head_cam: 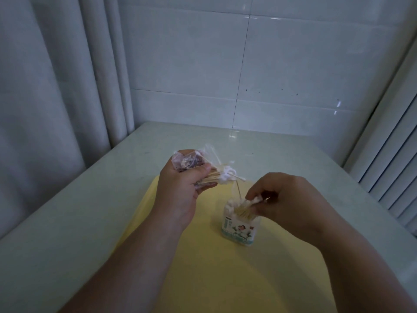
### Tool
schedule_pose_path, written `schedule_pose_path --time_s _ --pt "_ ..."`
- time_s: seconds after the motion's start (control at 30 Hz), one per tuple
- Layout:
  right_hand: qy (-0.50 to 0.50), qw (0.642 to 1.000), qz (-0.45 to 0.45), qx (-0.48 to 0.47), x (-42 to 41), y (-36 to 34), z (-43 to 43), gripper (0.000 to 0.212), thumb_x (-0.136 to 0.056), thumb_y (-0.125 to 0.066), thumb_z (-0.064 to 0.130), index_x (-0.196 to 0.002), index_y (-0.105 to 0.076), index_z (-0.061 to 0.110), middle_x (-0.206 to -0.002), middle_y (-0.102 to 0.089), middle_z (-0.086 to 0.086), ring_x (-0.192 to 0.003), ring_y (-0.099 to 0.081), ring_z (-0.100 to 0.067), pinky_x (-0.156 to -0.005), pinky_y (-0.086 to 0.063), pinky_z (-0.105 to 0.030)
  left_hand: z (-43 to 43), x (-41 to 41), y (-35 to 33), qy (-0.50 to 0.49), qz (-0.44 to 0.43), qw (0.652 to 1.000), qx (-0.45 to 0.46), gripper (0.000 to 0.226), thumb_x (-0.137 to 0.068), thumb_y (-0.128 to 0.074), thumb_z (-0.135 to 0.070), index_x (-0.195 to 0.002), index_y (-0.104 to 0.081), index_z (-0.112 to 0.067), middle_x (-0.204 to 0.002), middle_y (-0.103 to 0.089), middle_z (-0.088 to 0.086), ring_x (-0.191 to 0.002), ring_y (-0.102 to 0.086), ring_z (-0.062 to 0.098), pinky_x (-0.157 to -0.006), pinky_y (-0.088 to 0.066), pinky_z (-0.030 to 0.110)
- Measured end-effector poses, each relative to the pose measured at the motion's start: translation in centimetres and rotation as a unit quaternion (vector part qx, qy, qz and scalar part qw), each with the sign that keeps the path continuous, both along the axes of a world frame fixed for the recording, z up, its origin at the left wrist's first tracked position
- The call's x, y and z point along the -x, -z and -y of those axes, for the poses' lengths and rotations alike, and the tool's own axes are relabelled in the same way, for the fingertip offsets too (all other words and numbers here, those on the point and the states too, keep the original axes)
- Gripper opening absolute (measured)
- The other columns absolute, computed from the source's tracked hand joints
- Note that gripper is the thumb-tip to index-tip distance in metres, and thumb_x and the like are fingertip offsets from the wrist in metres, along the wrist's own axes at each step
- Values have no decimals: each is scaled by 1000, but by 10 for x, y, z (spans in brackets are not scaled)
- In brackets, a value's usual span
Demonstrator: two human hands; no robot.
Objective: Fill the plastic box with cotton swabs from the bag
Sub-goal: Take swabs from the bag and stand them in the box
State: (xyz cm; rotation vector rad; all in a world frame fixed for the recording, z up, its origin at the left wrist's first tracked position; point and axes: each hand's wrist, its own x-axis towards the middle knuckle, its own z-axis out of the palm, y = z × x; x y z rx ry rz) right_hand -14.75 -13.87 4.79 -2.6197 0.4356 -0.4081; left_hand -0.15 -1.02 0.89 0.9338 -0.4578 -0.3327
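A curtain point(45, 86) hangs far to the left of the plastic box point(239, 229). The box stands upright on a yellow mat point(191, 256), which lies on a pale table point(90, 199).

Up and to the left of the box, the person's left hand point(180, 184) curls its fingers and thumb round a crinkled clear bag point(191, 161). The hand holds the bag off the table, probably so that its open mouth faces the box. Cotton swabs point(216, 176) poke out of that mouth, lying roughly level with their white tips pointing right, toward the box. One loose swab point(238, 190) stands nearly upright just above the box's open top.

Directly over the box, the right hand point(286, 199) pinches a small bundle point(244, 207) of swabs between thumb and fingertips. The bundle slants, its lower ends aimed down-left into the box, apparently to be fed in. The box already looks mostly full.

Slatted blinds point(388, 166) stand far to the right of the box.
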Motion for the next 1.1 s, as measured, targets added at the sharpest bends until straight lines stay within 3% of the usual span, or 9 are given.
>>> schedule_pose_path --time_s 0.2,0.37,0.57,0.7,0.9,1.0,1.1 --pt "6 999 -30 39 -6 4 -8 20 -83 -71 16 -90 -77 34 -93 -69 13 -80 -61 -3 -63 -45 -6 0 0 1 -4 -2 1000 2 24 -83 -58 13 -84 -61 -11 -70 -63 4 -64 -66 21 -60 -56 33" --pt "-16 994 -72 76 -15 5 -16 24 -87 -61 17 -97 -75 34 -102 -70 7 -91 -64 -13 -76 -55 -31 0 1 2 -4 1 1000 0 23 -83 -59 12 -85 -61 -10 -71 -62 4 -64 -67 20 -57 -55 32" --pt "29 998 -1 -59 0 5 -2 25 -77 -76 21 -95 -70 38 -86 -68 20 -77 -63 8 -58 -47 -3 1 -2 2 -10 -9 1000 17 22 -83 -59 12 -86 -61 -9 -70 -62 5 -65 -65 23 -65 -55 36" --pt "34 986 63 -148 -1 4 -2 25 -73 -80 10 -75 -71 33 -70 -72 16 -66 -65 11 -55 -43 -1 1 -2 2 -10 -14 1000 19 22 -83 -59 12 -86 -62 -9 -70 -63 4 -65 -65 23 -67 -55 37" --pt "27 997 1 -76 -9 11 -16 23 -76 -73 10 -70 -74 31 -76 -70 16 -69 -65 2 -59 -53 -15 0 -2 2 -16 -11 1000 22 22 -83 -60 12 -86 -61 -9 -69 -64 3 -65 -66 21 -66 -56 36" --pt "17 999 -14 -40 -8 10 -15 28 -79 -67 8 -72 -73 34 -77 -68 17 -69 -64 4 -55 -50 -11 -1 -2 2 -16 -12 1000 20 22 -83 -60 12 -86 -61 -9 -68 -64 1 -64 -67 20 -65 -55 35" --pt "10 998 27 -57 -3 7 -13 28 -78 -65 8 -75 -68 35 -77 -66 17 -76 -59 9 -54 -44 -5 -1 -2 1 -21 -15 999 20 22 -83 -60 12 -86 -61 -9 -69 -64 2 -65 -66 21 -61 -56 34"
